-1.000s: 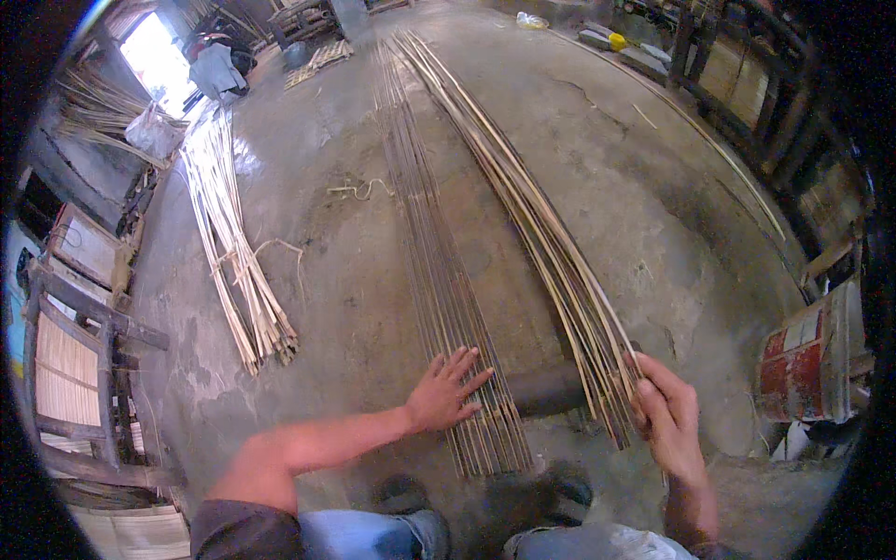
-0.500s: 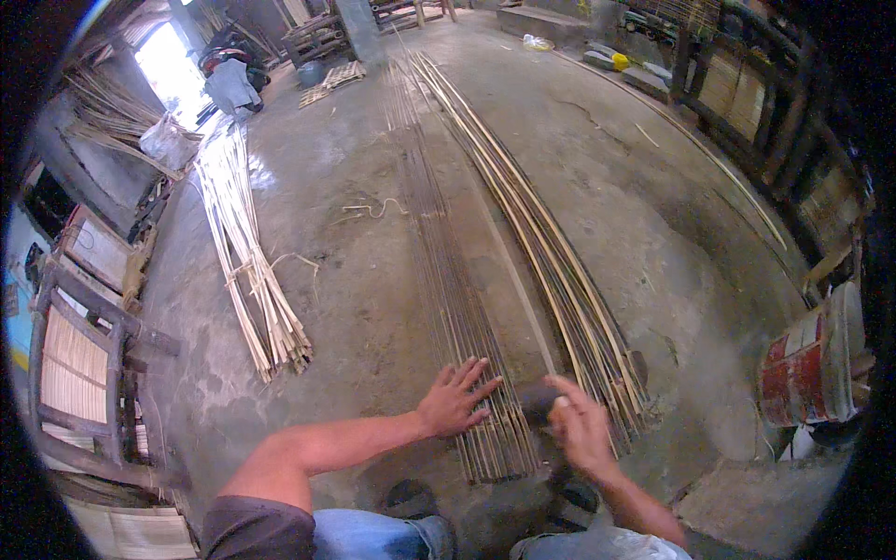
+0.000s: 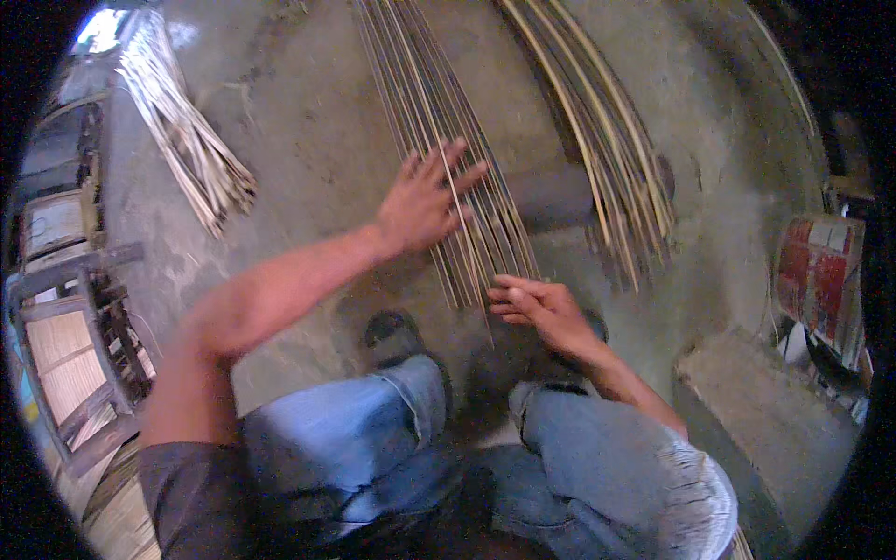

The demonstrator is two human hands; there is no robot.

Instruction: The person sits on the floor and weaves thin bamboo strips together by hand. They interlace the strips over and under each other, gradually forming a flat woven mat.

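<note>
Over a row of long, thin bamboo strips [image 3: 397, 79] laid side by side on the floor, my left hand [image 3: 420, 203] is spread open, palm down. One paler strip crosses in front of its fingers and reaches nearer to me than the rest. My right hand [image 3: 541, 310] is at the near ends of the row, on its right side. Its fingers point left, slightly bent and a little apart, with the tips beside the strip ends; no strip shows in its grasp, though contact is hard to judge.
A second bundle of bamboo strips [image 3: 607, 140] lies to the right, its near ends over a dark, rounded support [image 3: 551, 194]. Farther left is a pale bundle of strips [image 3: 187, 140]. Wooden frames [image 3: 70, 359] stand at the left edge, a red and white bucket [image 3: 817, 280] at the right.
The view has tipped down toward my legs. My right hand has moved from the dark support toward the row's near ends, and its fingers have loosened. My left hand stays spread over the strips.
</note>
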